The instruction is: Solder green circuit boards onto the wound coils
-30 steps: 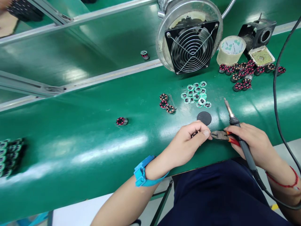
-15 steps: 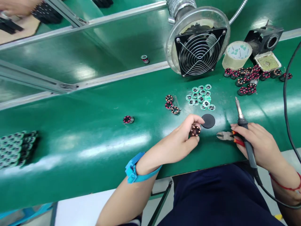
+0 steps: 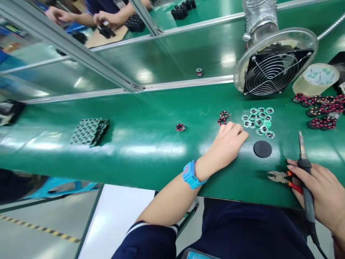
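My left hand (image 3: 229, 144), palm down with curled fingers, rests beside two small wound motor stators (image 3: 223, 118) on the green bench; whatever lies under its fingers is hidden. My right hand (image 3: 325, 189) grips a soldering iron (image 3: 308, 194), tip pointing away from me, together with red-handled diagonal cutters (image 3: 279, 176) whose jaws point left. A black round disc (image 3: 262, 149) lies between my hands. Behind it is a loose cluster of small round green circuit boards (image 3: 258, 122). Another single stator (image 3: 180, 127) stands to the left.
A fume extractor fan (image 3: 270, 77) stands at the back, with a tape roll (image 3: 318, 79) and several more stators (image 3: 320, 111) to its right. Stacked circuit-board panels (image 3: 87, 131) lie at left. Beyond the metal frame (image 3: 188, 85), a co-worker's hands (image 3: 109, 19) handle black parts.
My left hand has moved from near the black disc, where it held a stator, back and left to the small stator group, turning palm down. The view has swung left. My right hand keeps its tools.
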The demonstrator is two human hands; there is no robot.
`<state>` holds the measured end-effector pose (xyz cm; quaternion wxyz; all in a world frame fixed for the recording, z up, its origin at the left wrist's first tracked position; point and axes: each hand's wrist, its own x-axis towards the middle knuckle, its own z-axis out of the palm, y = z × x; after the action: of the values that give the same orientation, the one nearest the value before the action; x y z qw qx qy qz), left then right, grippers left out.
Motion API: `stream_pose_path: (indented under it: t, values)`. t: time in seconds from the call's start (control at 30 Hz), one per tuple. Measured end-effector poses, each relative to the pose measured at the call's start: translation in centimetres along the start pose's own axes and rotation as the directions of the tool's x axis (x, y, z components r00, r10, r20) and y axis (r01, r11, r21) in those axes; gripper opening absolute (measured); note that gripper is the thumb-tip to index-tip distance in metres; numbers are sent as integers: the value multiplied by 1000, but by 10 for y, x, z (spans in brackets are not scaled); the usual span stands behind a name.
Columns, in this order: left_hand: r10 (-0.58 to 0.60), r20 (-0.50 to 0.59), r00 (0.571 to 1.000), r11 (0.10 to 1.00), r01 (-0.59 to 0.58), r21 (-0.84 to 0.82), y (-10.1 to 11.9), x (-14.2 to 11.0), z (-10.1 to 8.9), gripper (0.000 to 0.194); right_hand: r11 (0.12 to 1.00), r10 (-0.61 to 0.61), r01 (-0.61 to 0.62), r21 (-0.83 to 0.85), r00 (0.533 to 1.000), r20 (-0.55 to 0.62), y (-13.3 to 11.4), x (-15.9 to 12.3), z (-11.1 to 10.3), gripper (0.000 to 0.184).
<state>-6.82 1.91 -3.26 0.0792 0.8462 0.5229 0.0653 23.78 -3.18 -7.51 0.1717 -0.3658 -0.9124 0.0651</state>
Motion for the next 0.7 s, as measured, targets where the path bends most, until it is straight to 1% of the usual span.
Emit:
stream_pose_path:
  t: [0.1, 0.17, 0.23, 0.3, 0.37, 0.43, 0.47, 0.5, 0.53, 0.57, 0.6, 0.63, 0.67, 0.7]
  values:
    - [-62, -34, 997, 998, 62, -15, -10, 1, -2, 20, 999, 34, -34, 3, 999, 12, 0, -2, 3, 55]
    - [-84, -45, 995, 996, 83, -38, -18, 2, -5, 20, 999, 39, -39, 10, 999, 12, -1, -2, 3, 55]
    - [-120, -84, 989, 992, 117, -44, -25, 1, -8, 20, 999, 34, -35, 22, 999, 13, -2, -1, 3, 55]
    - [-170, -148, 974, 984, 162, -68, -32, 0, -12, 20, 999, 35, -35, 28, 999, 13, -2, 0, 3, 57]
    - [-244, -218, 945, 969, 227, -102, -41, -3, -19, 21, 999, 36, -37, 28, 999, 9, -2, 1, 4, 57]
    - [-360, -271, 893, 933, 342, -111, -54, -8, -27, 23, 999, 41, -41, 22, 999, 7, -1, 1, 4, 57]
    - [-433, -279, 857, 901, 421, -105, -61, -12, -31, 24, 999, 43, -43, 19, 999, 7, -1, 1, 4, 56]
    - [-510, -260, 820, 858, 504, -94, -70, -17, -36, 26, 999, 47, -47, 15, 999, 11, -1, 0, 4, 55]
    - [-590, -206, 781, 805, 587, -79, -77, -21, -40, 30, 999, 49, -50, 11, 999, 15, -1, 0, 4, 54]
    - [-665, -110, 739, 746, 665, -47, -85, -26, -44, 38, 999, 52, -52, 7, 998, 19, -1, 0, 4, 54]
    - [-727, 6, 687, 687, 726, 5, -90, -30, -47, 47, 998, 55, -55, 3, 998, 22, -1, 0, 4, 53]
    - [-767, 112, 632, 640, 766, 65, -95, -34, -50, 56, 998, 59, -59, -1, 998, 26, -1, 1, 4, 52]
    - [-791, 193, 581, 607, 786, 121, -98, -37, -51, 60, 998, 63, -63, -4, 998, 29, -1, 1, 3, 51]
    - [-803, 242, 544, 587, 793, 165, -100, -39, -52, 60, 998, 68, -67, -6, 997, 31, 0, 2, 3, 51]
